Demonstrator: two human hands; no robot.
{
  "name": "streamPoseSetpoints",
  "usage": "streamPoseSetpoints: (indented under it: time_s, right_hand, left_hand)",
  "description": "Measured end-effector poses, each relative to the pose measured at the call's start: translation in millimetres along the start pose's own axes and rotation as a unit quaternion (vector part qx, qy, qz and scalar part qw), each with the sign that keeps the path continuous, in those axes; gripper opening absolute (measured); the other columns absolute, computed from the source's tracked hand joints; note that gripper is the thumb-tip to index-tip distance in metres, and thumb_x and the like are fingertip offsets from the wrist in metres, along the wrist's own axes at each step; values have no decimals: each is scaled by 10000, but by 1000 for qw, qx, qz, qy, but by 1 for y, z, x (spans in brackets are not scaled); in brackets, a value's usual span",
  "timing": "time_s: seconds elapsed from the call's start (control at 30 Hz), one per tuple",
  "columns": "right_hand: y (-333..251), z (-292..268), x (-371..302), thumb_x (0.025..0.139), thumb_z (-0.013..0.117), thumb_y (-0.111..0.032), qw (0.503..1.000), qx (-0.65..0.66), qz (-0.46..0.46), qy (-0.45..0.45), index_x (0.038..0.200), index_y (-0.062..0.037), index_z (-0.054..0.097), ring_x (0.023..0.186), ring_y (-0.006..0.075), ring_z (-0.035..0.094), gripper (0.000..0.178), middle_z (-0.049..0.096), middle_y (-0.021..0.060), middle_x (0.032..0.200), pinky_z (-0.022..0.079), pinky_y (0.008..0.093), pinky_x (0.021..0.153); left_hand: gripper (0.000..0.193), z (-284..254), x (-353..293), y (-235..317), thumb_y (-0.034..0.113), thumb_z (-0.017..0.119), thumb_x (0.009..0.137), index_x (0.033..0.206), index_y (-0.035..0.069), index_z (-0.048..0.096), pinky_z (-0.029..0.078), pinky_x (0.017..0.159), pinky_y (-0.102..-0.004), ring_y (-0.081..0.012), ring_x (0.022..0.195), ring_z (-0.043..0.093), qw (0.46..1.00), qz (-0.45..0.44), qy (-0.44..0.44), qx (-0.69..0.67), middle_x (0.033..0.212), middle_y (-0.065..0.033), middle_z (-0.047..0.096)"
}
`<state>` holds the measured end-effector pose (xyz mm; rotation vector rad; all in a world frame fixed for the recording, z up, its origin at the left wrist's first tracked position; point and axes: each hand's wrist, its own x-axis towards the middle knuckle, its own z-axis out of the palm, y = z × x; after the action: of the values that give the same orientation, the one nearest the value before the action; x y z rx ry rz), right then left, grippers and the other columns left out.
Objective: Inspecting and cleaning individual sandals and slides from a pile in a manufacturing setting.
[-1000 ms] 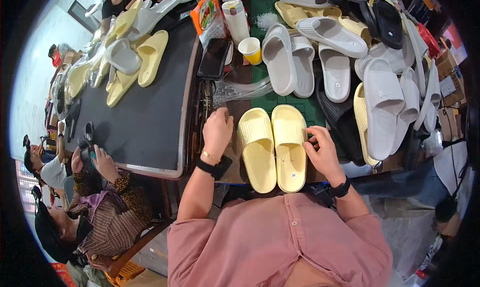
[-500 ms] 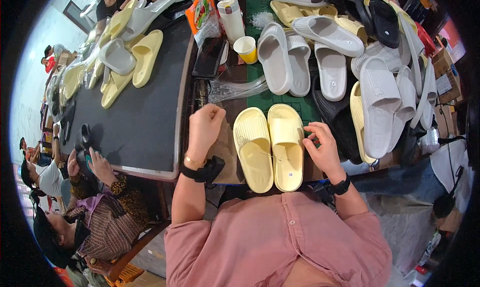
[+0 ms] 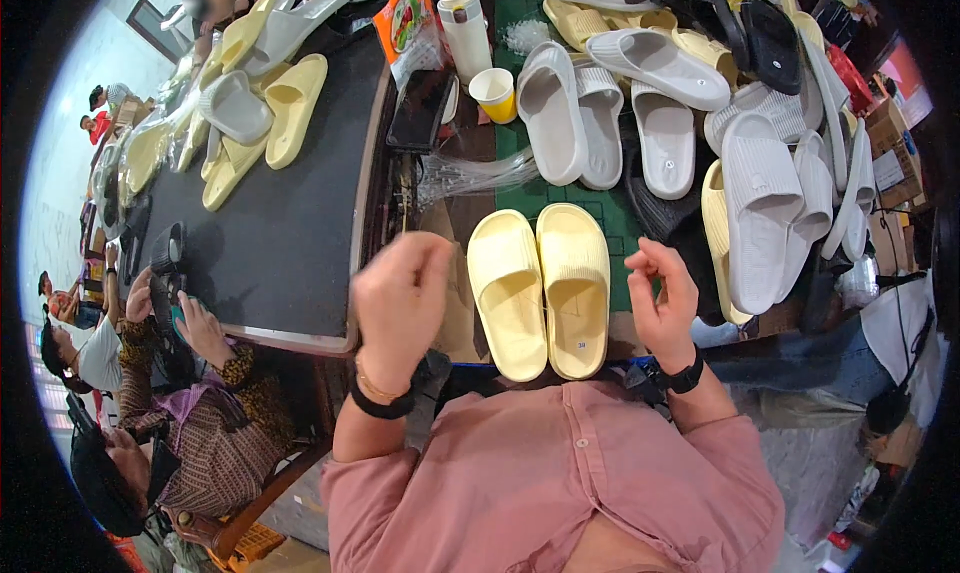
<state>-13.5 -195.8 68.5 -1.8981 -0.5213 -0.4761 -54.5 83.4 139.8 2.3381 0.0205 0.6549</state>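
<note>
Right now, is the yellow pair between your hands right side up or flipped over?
Right side up: on both yellow slippers, the strap and footbed face upward.

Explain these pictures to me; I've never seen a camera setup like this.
There is no machine here, only a person with bare hands: left hand and right hand. The camera sits on that person's head, looking down; its fisheye lens bends straight edges. Between the hands, a pair of yellow slippers lies on the table. Beyond them are grey slippers, a paper cup and clear plastic strands. Neither hand holds a slipper; whether the left pinches something thin, I cannot tell.
</note>
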Motion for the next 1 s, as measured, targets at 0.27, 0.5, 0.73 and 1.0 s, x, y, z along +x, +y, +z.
streamPoseSetpoints:
  time_s: [0.27,0.5,0.73,1.0]
  right_hand:
    - [-20,13,-2,823,669,-16,980,-15,-6,-199,1207,-42,586,676,243,622,394,634,101,884,504,327,596]
    - [-7,6,-24,839,664,-82,952,-37,-14,-303,1040,-41,656,789,312,646,205,646,120,899,522,379,680]
    - [-14,-13,-23,853,649,-84,922,27,29,-386,985,-37,676,781,298,661,143,678,125,865,528,369,689]
    - [-35,-31,-9,746,723,-9,968,-68,-141,-196,908,-43,673,708,263,658,173,665,87,875,534,322,600]
  left_hand:
    - [97,47,-44,8,107,692,814,780,66,611,476,521,-365,-259,559,583,961,189,-188,75,643,-82,548]
    - [103,38,-56,-4,96,726,771,797,64,632,488,551,-343,-239,601,591,962,211,-159,72,686,-61,570]
    - [99,33,-55,-4,90,739,765,817,55,663,501,576,-350,-254,624,612,971,164,-150,89,731,-73,619]
    - [122,19,-56,5,92,733,719,809,72,652,483,543,-321,-201,589,584,957,247,-150,36,704,-41,589]
